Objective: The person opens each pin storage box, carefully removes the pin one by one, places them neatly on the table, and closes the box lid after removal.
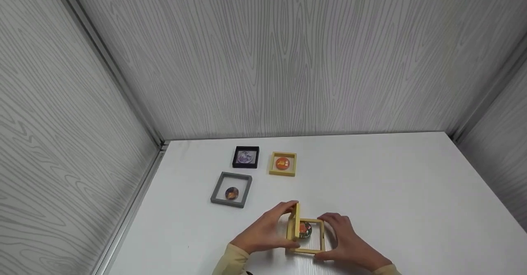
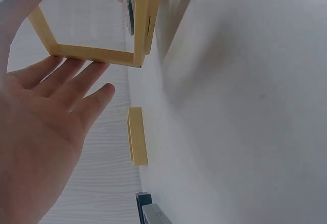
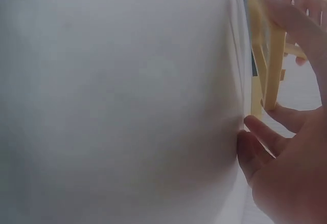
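Observation:
A yellow hinged display frame [image 1: 322,237] stands partly unfolded near the front of the white table, one half flat and the other raised upright. My left hand [image 1: 265,230] grips the raised half [image 1: 296,222] across its far and near edges, thumb in front. In the left wrist view this half's clear window shows between thumb and fingers. My right hand [image 1: 350,242] holds the flat half at its right side, fingers at the far corner and thumb at the near one. A round, dark green and red patterned disc [image 1: 305,229] lies by the raised half, partly hidden behind it.
Farther back on the table [image 1: 391,184] are a black frame [image 1: 234,158] with a purplish disc, a smaller yellow frame [image 1: 283,174] with an orange disc, and a grey frame [image 1: 227,203] with a dark brown disc. Grey wood-grain panels [image 1: 288,61] enclose the table.

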A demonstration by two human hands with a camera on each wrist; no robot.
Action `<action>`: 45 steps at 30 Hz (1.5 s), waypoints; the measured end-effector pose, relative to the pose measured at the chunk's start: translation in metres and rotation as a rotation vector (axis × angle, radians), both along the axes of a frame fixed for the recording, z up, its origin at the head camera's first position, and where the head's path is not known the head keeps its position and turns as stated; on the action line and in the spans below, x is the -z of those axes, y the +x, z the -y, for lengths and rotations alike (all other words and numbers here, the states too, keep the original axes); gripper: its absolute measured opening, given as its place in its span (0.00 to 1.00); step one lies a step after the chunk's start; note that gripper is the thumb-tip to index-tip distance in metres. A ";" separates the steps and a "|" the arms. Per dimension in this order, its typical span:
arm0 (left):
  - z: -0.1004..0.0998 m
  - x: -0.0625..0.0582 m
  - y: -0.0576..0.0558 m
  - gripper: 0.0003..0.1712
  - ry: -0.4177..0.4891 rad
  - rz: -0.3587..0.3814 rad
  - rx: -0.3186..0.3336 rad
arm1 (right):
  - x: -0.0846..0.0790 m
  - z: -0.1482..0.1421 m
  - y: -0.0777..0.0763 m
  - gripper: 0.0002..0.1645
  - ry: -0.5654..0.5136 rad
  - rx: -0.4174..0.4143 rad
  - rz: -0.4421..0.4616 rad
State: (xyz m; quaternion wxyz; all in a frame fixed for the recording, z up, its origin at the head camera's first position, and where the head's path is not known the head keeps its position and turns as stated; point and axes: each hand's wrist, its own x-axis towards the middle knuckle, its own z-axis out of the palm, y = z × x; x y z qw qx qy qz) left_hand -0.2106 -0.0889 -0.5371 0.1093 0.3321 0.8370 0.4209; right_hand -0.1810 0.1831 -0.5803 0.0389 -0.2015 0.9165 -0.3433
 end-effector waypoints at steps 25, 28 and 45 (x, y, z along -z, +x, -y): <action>-0.002 0.007 0.003 0.60 0.036 0.054 -0.052 | 0.001 -0.003 -0.003 0.64 0.152 -0.031 -0.158; -0.002 0.008 0.003 0.60 0.041 0.060 -0.049 | -0.005 0.000 -0.002 0.64 0.159 -0.038 -0.160; -0.001 0.012 0.006 0.60 0.003 0.058 -0.062 | -0.027 0.054 -0.016 0.13 0.167 -0.138 -0.086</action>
